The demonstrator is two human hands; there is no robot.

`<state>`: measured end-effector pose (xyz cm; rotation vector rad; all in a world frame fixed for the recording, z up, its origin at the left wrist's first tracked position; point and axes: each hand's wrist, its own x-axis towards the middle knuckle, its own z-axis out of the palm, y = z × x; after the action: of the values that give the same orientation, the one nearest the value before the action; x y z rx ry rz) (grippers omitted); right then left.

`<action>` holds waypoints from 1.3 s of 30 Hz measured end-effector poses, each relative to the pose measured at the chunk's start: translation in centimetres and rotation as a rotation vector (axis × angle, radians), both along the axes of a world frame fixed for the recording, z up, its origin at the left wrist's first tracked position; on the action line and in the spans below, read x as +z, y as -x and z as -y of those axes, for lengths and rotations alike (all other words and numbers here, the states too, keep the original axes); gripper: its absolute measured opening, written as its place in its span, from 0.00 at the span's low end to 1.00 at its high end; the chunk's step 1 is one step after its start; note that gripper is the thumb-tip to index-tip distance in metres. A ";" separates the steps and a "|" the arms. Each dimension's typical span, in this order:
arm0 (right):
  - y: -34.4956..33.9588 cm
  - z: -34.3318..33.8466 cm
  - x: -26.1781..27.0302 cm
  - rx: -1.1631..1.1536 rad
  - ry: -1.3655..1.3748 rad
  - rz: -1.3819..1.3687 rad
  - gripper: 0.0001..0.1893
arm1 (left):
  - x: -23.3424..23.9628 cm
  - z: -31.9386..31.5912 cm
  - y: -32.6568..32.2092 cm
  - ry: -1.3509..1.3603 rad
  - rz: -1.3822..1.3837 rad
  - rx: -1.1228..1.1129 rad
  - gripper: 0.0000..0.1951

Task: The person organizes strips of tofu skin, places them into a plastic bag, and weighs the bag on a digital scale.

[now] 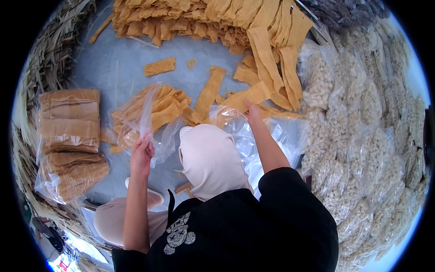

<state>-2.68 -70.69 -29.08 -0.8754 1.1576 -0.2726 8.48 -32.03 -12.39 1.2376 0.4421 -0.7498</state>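
My left hand (142, 149) pinches the gathered edge of a clear plastic bag (148, 112). Inside and under that film lies a fanned bundle of yellow-brown wrinkled sheets (166, 105), which look like dried tofu skin. Over to the right, my right hand (252, 112) grips the lower edge of one flat yellow strip (255, 95). Another clear plastic bag or sheet (234, 125) lies below that hand, partly behind my knee. Several more loose strips, among them a long upright one (210, 86), lie between and beyond my hands.
A large heap of yellow strips (204, 20) lines the far side of the grey floor (112, 61). Two filled packs (69, 119) lie at left. Bagged pale pieces (353, 153) are piled at right. Long dry strips (51, 51) edge the left. A person (47, 238) appears lower left.
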 end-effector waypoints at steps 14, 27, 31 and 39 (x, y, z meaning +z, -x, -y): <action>-10.6 -5.1 16.8 1.071 0.952 0.330 0.18 | 1.8 1.4 -2.4 -0.077 0.112 0.191 0.11; -15.7 -20.5 7.2 1.870 1.153 0.779 0.15 | 1.6 2.5 0.0 -0.098 0.236 0.034 0.16; -11.8 -17.1 7.5 1.282 1.548 0.717 0.20 | 0.3 1.9 0.3 -0.176 0.178 0.045 0.16; -2.1 -1.2 5.8 0.724 1.327 -0.694 0.16 | -0.8 0.8 1.0 -0.138 0.132 0.023 0.15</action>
<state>-0.63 -69.47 -23.28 -2.6370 1.1037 -0.0974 7.51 -32.82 -13.18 1.3999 0.4041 -0.6213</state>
